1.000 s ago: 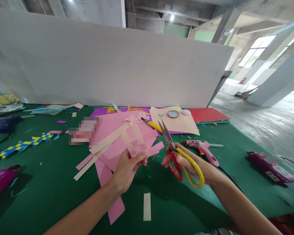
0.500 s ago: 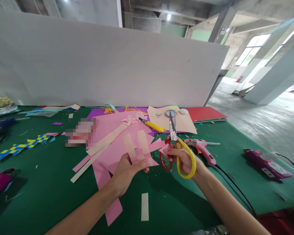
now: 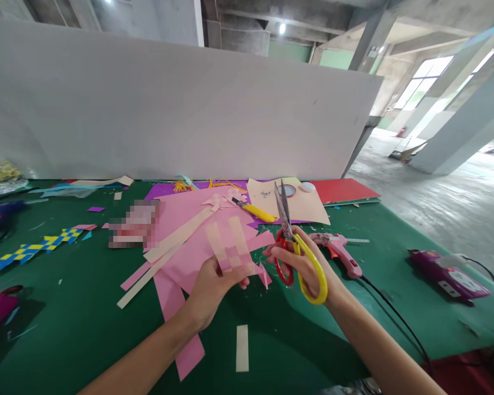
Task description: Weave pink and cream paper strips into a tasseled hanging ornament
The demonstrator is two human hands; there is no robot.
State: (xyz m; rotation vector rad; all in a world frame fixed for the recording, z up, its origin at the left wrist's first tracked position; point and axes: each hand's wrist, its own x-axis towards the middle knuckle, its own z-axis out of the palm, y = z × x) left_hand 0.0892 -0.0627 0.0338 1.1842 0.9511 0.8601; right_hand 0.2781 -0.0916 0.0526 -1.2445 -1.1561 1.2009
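My left hand pinches a small weave of pink and cream paper strips between thumb and fingers, the strip ends fanning out to the upper right. My right hand, just to the right, has its fingers through the handles of the scissors, one yellow and one red. Their blades point away from me and stand slightly apart, clear of the paper. A folded pink paper piece is just right of my left fingertips; whether it joins the weave I cannot tell. Below lies a loose cream strip.
Pink paper sheets and a yellow utility knife lie behind my hands. A pink glue gun with a cord is at the right, beyond it a purple device. A blue-and-yellow woven band lies left. A white panel closes the back.
My right fingertips have let go of the pink paper they pinched. The scissor blades have parted a little and tilted left. My left hand has barely moved.
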